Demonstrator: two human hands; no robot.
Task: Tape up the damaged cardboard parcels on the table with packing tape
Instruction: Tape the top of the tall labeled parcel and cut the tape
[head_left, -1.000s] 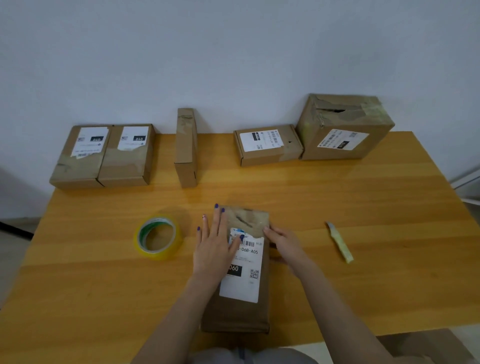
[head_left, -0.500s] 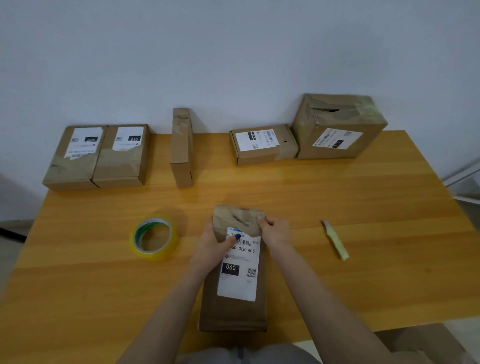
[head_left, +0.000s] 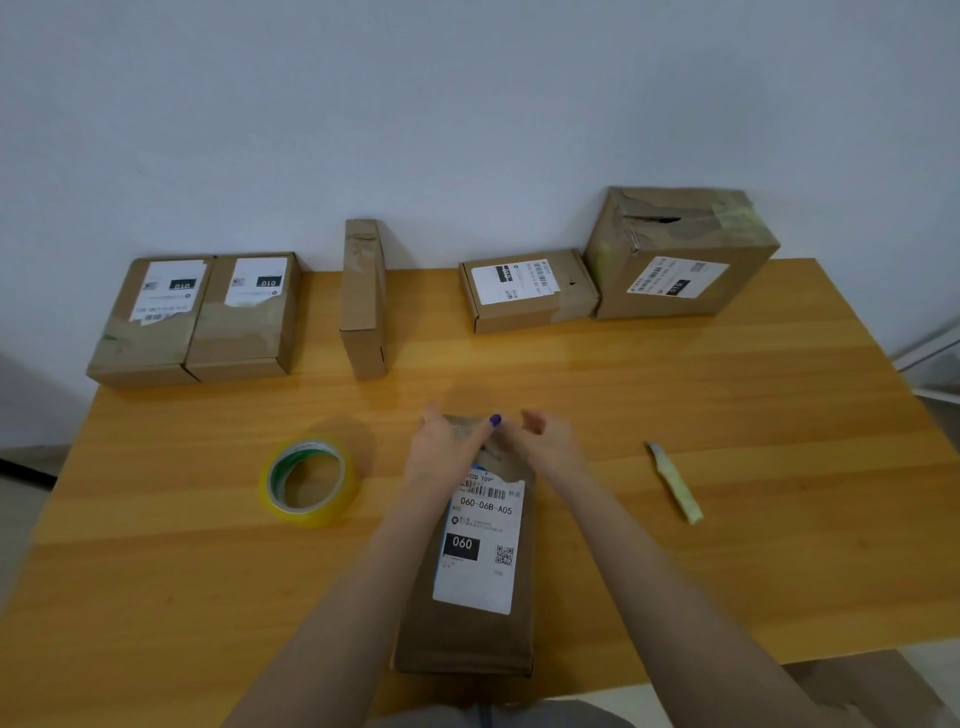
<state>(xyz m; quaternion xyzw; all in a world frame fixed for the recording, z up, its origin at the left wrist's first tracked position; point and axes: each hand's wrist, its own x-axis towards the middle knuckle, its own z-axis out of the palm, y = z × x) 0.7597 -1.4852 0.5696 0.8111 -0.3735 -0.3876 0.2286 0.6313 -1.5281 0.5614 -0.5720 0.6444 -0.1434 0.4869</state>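
Near parcel (head_left: 462, 644): is lying flat at the 6 o'clock edge of the desk (head_left: 727, 415), its long side running toward 12 o'clock, with a white label (head_left: 478, 566) facing up.
Left hand (head_left: 441, 457): is covering the parcel's 12 o'clock end from the 9 o'clock side. Its grip is wrapping that end, with the fingers folding over the far corner and the purple-nailed thumb stretching across the top.
Right hand (head_left: 550, 447): is sitting at the same end from the 3 o'clock side, fingers curling. Blur is hiding the grip, so I cannot tell whether it is pinching cardboard.
Tape roll (head_left: 309, 480): is lying flat at 9 o'clock of the near parcel, near the left hand but apart from it.
Cutter (head_left: 675, 486): is lying at 3 o'clock of the near parcel, well apart from the right hand.
Twin boxes (head_left: 197, 332): are sitting side by side, touching, at 10 o'clock.
Narrow box (head_left: 363, 296): is standing on edge at 11 o'clock.
Flat box (head_left: 524, 291): is resting at 1 o'clock, just beside the large box.
Large box (head_left: 680, 254): is sitting at 2 o'clock, showing a torn gap in its top.
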